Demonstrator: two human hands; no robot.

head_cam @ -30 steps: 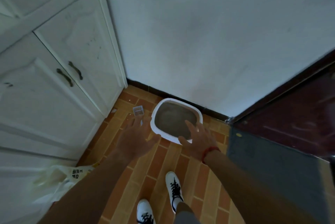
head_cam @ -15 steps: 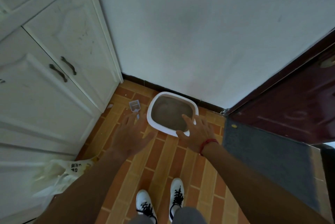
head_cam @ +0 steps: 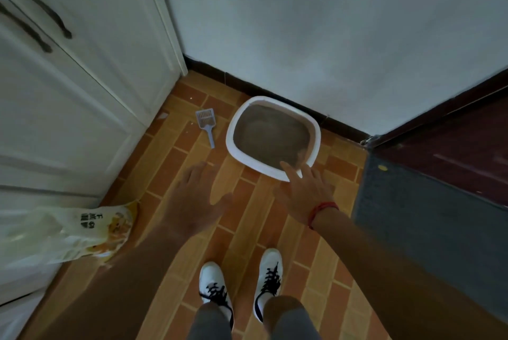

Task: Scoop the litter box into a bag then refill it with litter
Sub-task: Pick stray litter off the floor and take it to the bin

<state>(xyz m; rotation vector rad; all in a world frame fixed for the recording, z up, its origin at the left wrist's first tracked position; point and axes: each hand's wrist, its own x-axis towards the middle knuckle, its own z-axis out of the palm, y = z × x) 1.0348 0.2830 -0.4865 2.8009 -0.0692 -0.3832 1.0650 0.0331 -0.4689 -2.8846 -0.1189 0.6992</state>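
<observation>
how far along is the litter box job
Nothing looks done: the litter box holds litter and the scoop lies untouched on the tiles beside it. In hand: nothing; left hand and right hand reach out open. To do: scooping into the plastic bag, then refilling.

Wall (head_cam: 330, 23): pale, plain, dim light.
Floor (head_cam: 170, 163): orange brick-pattern tiles, below the wall.
Cabinet (head_cam: 96, 64): white, left of the wall.
Door (head_cam: 453, 141): dark red, right of the wall.
</observation>
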